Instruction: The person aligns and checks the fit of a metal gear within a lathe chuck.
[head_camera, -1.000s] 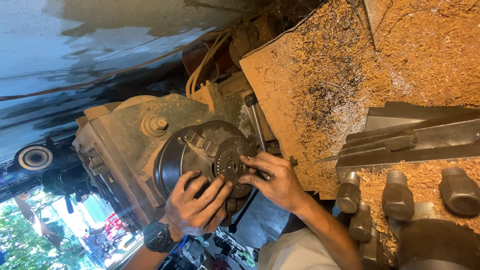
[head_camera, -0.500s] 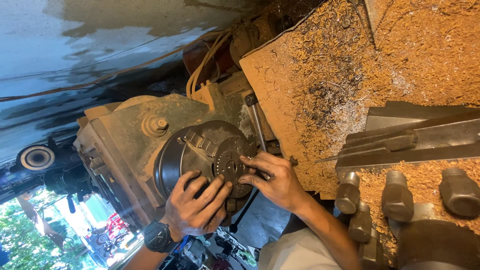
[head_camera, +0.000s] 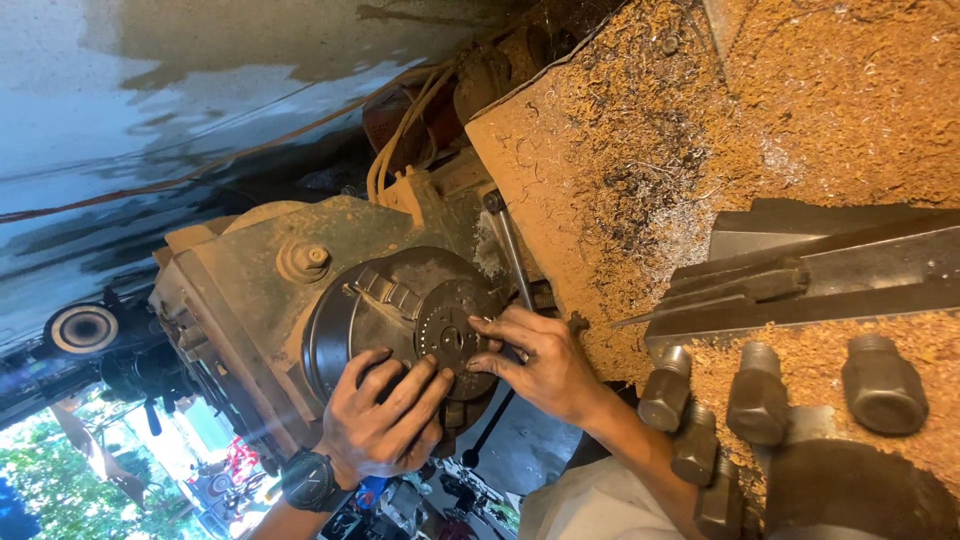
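Setting: a workshop seen with the head view rolled sideways; a pale stained wall runs along the top, greenery and daylight show at the lower left corner.
Surface: the lathe bed fills the upper right, buried under tan sawdust-like chips with a patch of grey metal swarf.
Headstock: a dusty green-grey casting sits mid-left, with a round knob on its face and tan cables curling out above it.
Chuck: a dark round chuck projects from the headstock, its stepped jaws visible on the face.
Workpiece: a small dark disc with a ring of small holes and a centre hole sits at the chuck's front, between the two hands.
Left hand: the left hand is spread with fingers curled up against the lower rim of the chuck, fingertips touching the disc's edge; a dark wristwatch is on the wrist.
Right hand: the right hand comes in from the right, fingers bent and pinched on the disc's right edge; whether a small tool lies under the fingers cannot be told.
Lever: a thin metal rod runs just behind the right hand.
Tool post: a grey steel block with a long pointed bar lies at right, with heavy square-headed bolts below it.
Sleeve: pale cloth at the bottom edge.
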